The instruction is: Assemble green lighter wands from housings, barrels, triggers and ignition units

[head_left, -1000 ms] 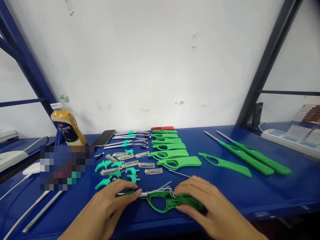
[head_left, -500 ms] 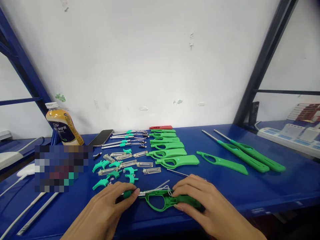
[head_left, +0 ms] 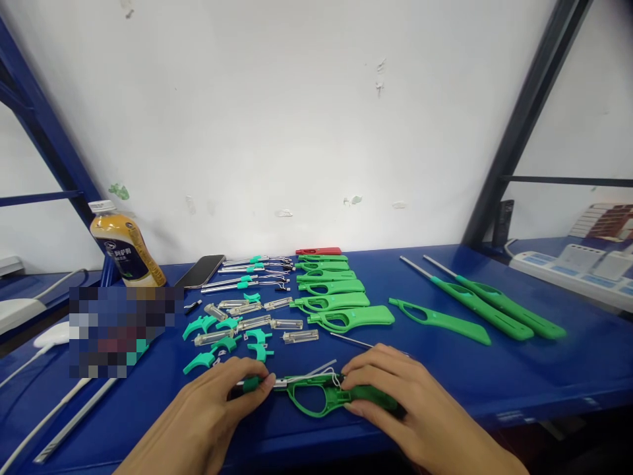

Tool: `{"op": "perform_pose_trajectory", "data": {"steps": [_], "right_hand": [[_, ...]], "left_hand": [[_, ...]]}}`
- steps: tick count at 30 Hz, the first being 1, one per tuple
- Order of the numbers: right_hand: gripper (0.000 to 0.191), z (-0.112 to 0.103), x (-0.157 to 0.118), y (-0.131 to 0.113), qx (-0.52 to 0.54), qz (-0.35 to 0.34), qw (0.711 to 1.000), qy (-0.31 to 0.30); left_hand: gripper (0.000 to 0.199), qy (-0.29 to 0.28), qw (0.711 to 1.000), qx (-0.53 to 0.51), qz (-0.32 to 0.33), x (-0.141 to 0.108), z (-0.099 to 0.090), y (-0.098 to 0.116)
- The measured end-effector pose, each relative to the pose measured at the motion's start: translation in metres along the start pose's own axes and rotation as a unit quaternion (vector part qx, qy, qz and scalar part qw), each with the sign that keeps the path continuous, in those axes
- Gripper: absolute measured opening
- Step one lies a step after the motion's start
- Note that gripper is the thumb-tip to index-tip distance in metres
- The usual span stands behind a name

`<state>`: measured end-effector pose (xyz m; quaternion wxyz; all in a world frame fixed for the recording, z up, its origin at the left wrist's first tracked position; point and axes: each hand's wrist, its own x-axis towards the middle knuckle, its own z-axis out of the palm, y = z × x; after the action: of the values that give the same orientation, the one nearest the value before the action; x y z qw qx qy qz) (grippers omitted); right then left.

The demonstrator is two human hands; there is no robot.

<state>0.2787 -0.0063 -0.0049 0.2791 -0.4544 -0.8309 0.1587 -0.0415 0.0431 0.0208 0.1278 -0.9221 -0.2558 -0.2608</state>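
Observation:
My left hand pinches the metal nozzle tube of a long lighter by its green collar, between thumb and fingers. The tube's end lies at the narrow tip of an open green lighter casing half, which has a trigger loop. My right hand is closed around the casing's handle, its fingertips by the white wire looping over the shell. A thin clear tube sticks out above the casing. The inside of the handle is largely hidden under my right hand.
Behind lie clear fuel tanks, teal triggers, nozzle tubes with wires and green casing halves. Closed green lighters lie right. A bottle, a phone and a metal strip are left.
Both hands keep their holds with hardly any movement. The left hand and nozzle tube have shifted very slightly, and the clear tube's free end sits a little lower.

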Motion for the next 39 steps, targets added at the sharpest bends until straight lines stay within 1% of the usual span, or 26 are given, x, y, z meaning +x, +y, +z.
{"op": "perform_pose_trajectory", "data": {"steps": [4,9,13,16,18,23,25,28,31,34,36,39], "right_hand": [[0.011,0.001,0.000,0.000,0.000,0.001,1.000,0.001],[0.011,0.002,-0.001,0.000,0.000,-0.004,1.000,0.004],[0.012,0.002,-0.002,0.001,-0.005,0.001,1.000,0.005],[0.013,0.003,-0.002,0.002,-0.005,0.008,1.000,0.001],[0.013,0.003,-0.002,0.002,-0.003,0.008,1.000,0.001],[0.014,0.001,-0.001,-0.001,0.000,0.011,1.000,-0.005],[0.015,0.000,-0.001,-0.001,-0.003,0.009,1.000,-0.006],[0.015,0.000,-0.001,-0.001,-0.006,0.006,1.000,-0.002],[0.015,0.000,-0.001,-0.001,-0.004,0.005,1.000,-0.001],[0.014,-0.001,0.000,-0.002,0.001,0.003,1.000,-0.002],[0.016,-0.001,0.000,-0.002,0.007,0.007,1.000,0.003],[0.020,0.000,-0.001,-0.003,0.012,0.017,1.000,0.016]], "left_hand": [[0.052,-0.043,0.998,-0.029,-0.027,-0.008,0.005,-0.002],[0.048,-0.020,0.993,-0.077,-0.084,-0.011,0.011,0.004],[0.042,-0.043,0.986,-0.108,-0.124,-0.010,0.010,0.004],[0.039,-0.069,0.986,-0.107,-0.110,-0.010,0.007,0.000],[0.039,-0.066,0.988,-0.098,-0.096,-0.011,0.009,-0.001],[0.053,0.019,0.997,-0.048,-0.050,-0.013,0.022,-0.001],[0.059,0.033,0.998,-0.032,-0.036,-0.013,0.025,-0.002],[0.060,0.027,0.998,-0.041,-0.035,-0.013,0.024,-0.003],[0.056,0.006,0.996,-0.068,-0.051,-0.011,0.018,-0.004],[0.055,0.012,0.995,-0.090,-0.052,-0.009,0.012,-0.004],[0.053,0.016,0.993,-0.104,-0.052,-0.008,0.012,-0.004],[0.050,0.026,0.991,-0.123,-0.056,-0.009,0.018,-0.005]]}}
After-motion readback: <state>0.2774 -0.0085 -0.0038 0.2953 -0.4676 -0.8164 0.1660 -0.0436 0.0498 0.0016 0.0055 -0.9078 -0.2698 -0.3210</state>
